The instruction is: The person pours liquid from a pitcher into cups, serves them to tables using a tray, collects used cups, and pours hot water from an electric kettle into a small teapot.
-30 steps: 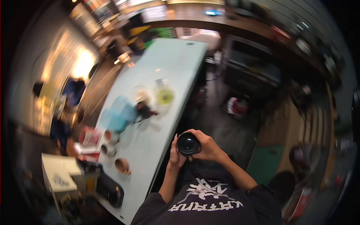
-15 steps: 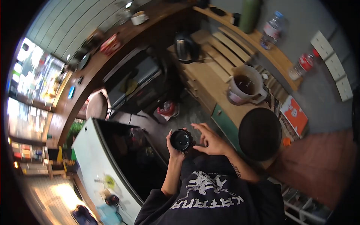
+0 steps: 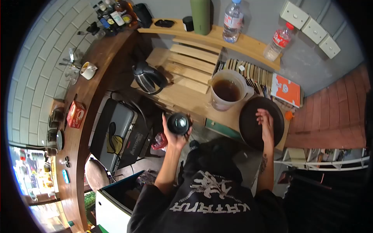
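Note:
In my left hand [image 3: 175, 140] is a small black cup [image 3: 178, 123], with my fingers wrapped round its sides. Light glints off the inside of the cup. My right hand [image 3: 265, 119] is above a dark round tray [image 3: 248, 134] on the wooden counter, fingers loosely spread and nothing seen in them. Whether the fingertips touch the tray I cannot tell. Just behind the tray stands a translucent pitcher [image 3: 223, 105] with brown liquid in it.
A black kettle [image 3: 149, 79] stands left of a slatted wooden board [image 3: 190, 64]. Books [image 3: 248, 75] and an orange notebook [image 3: 286, 89] line the wall. Bottles [image 3: 232, 23] stand on the shelf above. At lower left is an opened cool box [image 3: 112, 217].
My right hand has moved away from the cup, rightward to the tray. The view has turned toward the counter. My left hand still holds the cup.

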### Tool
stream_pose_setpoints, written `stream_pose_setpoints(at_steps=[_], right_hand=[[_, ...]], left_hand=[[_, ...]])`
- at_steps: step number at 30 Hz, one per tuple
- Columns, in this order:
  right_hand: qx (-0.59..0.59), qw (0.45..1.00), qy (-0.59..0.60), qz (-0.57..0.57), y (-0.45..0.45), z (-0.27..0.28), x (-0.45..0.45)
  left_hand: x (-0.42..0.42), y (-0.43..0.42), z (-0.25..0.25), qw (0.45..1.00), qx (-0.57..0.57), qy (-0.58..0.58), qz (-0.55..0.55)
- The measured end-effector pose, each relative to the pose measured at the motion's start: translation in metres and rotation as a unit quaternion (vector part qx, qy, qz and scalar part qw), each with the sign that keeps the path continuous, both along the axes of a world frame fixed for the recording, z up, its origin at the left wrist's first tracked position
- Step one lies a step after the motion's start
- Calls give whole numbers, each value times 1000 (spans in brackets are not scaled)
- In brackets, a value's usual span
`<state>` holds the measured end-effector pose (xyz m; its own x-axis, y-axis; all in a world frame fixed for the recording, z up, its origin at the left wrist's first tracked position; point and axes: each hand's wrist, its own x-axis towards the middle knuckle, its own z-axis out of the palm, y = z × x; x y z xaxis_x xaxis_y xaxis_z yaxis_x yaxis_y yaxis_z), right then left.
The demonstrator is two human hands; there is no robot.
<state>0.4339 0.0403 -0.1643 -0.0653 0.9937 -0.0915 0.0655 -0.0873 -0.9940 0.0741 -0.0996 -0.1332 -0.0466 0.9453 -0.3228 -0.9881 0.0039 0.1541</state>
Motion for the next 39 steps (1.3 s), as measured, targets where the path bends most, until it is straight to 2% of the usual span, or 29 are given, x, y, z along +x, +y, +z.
stream_pose_setpoints(at_steps=[1,3,8,14,18,19,21,25,27,31,32,35,37,39], right_hand=[[-10,1000,-6,-8,-4,1,-5],[0,999,-10,-52,1,2,-23],[-22,994,-26,-103,18,-6,-47],[-19,993,-46,-105,55,-29,-56],[-25,995,-27,-96,86,-88,-49],[-51,993,13,-104,85,-68,-58],[-57,994,-6,-92,87,-41,-64],[-18,998,23,-49,109,-70,-56],[24,994,100,20,115,-67,-59],[76,996,42,8,110,-36,-78],[71,997,42,8,107,-38,-81],[72,996,37,27,106,-42,-86],[121,991,-36,49,109,-40,-93],[138,988,-37,52,113,-33,-107]], left_hand=[[-3,9,1,997,-43,59,22],[-11,30,-3,992,-18,123,2],[-12,66,-9,992,-21,115,-39],[-11,104,-30,987,-44,123,-91],[-12,132,-54,987,-41,112,-108],[-13,139,-54,985,-53,115,-115],[-12,147,-56,987,-56,107,-106],[-13,154,-69,987,-52,113,-101],[-14,163,-70,986,-58,114,-108],[-16,172,-65,982,-50,147,-111],[-19,172,-64,979,-85,148,-112],[-29,170,-82,980,-59,157,-110],[-32,169,-84,981,-89,147,-85],[-41,169,-85,982,-103,137,-75]])
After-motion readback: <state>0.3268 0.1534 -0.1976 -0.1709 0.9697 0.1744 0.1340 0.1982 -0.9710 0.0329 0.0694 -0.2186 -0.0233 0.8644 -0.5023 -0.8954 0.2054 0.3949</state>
